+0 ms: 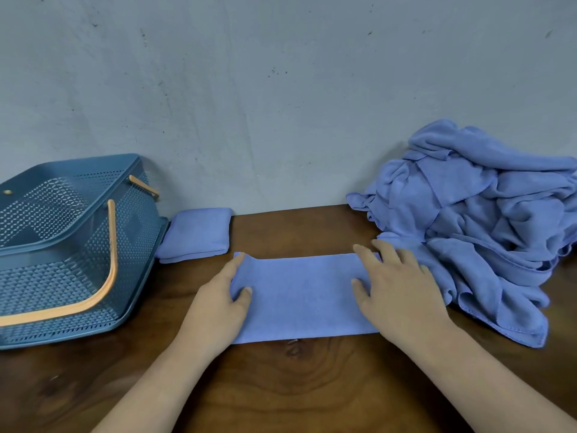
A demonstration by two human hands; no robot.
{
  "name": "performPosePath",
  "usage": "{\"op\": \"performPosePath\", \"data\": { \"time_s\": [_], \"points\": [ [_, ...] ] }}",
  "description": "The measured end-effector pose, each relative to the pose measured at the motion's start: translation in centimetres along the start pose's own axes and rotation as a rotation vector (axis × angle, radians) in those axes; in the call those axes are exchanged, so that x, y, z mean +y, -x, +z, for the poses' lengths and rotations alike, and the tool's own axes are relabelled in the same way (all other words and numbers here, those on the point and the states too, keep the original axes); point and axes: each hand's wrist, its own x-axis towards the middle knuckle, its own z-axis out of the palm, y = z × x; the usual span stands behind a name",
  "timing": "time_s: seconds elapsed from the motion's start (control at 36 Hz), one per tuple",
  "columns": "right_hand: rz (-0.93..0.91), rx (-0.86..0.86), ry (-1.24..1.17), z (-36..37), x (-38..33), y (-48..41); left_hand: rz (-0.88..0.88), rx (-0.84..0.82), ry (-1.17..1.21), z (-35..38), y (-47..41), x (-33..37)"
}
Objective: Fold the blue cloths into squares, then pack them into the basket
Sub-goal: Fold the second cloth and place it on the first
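Note:
A blue cloth (301, 295) folded into a long strip lies flat on the wooden table in front of me. My left hand (218, 304) holds its left end, thumb on top and fingers along the edge. My right hand (396, 292) rests flat on its right end with the fingers spread. A cloth folded into a square (195, 234) lies against the wall beside the blue perforated basket (131, 245), which stands at the left with orange handles. A heap of unfolded blue cloths (487, 220) is piled at the right.
A grey wall runs close behind the table (296, 385). The basket's near handle (103, 292) hangs down over its front side. The heap spills toward my right hand and touches the strip's right end.

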Motion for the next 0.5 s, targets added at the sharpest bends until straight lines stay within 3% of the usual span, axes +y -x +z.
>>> {"op": "performPosePath", "data": {
  "time_s": [0.06, 0.14, 0.19, 0.36, 0.5],
  "points": [
    [-0.106, -0.005, -0.116, 0.2, -0.7, -0.3, 0.004, 0.015, -0.019, 0.0, -0.1, -0.1],
    [-0.245, -0.222, -0.159, 1.3, -1.0, -0.5, 0.013, 0.027, -0.038, 0.0, -0.1, -0.4],
    [-0.241, -0.327, -0.122, 1.8, -0.5, -0.4, 0.012, 0.044, -0.052, 0.1, -0.2, -0.4],
    [-0.210, -0.354, -0.073, 2.0, -0.4, -0.4, 0.026, 0.042, -0.113, 0.2, -0.8, -0.4],
    [-0.183, -0.349, -0.064, 2.4, -0.5, -0.3, 0.070, 0.059, -0.365, 0.5, -0.9, 0.0]
  ]
}}
